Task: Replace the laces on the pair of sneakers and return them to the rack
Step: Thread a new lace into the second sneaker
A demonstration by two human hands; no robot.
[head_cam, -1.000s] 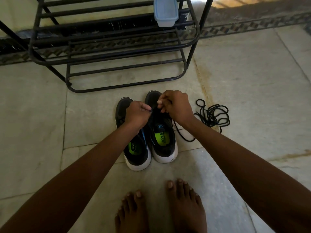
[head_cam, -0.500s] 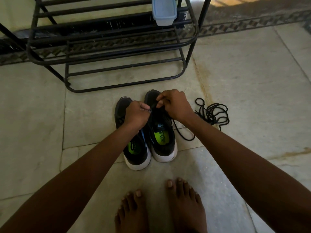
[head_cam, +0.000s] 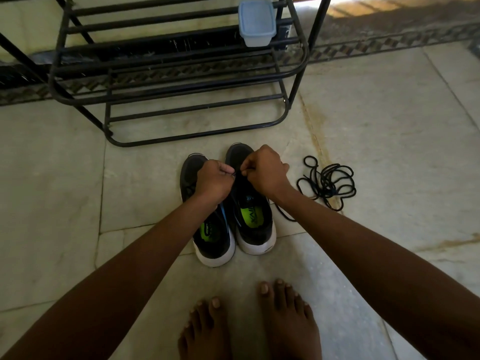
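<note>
Two black sneakers with white soles and green insoles stand side by side on the floor, heels toward me: the left sneaker [head_cam: 211, 237] and the right sneaker [head_cam: 253, 224]. My left hand [head_cam: 213, 181] and my right hand [head_cam: 265, 172] are both over the front of the right sneaker, fingers pinched on a thin black lace between them. One strand of that lace [head_cam: 284, 215] trails onto the floor to the right of the shoe. A loose bundle of black lace [head_cam: 330, 181] lies on the floor further right. The black metal rack [head_cam: 181, 81] stands just behind the shoes.
A pale blue lidded plastic box [head_cam: 256, 22] sits on an upper rack shelf at the right. My bare feet [head_cam: 249, 326] stand on the floor tiles just in front of the sneakers. A patterned tile border [head_cam: 389, 45] runs along the wall.
Both hands stay pinched on the lace over the right sneaker and have barely shifted. The shoes and loose lace bundle have not moved.
</note>
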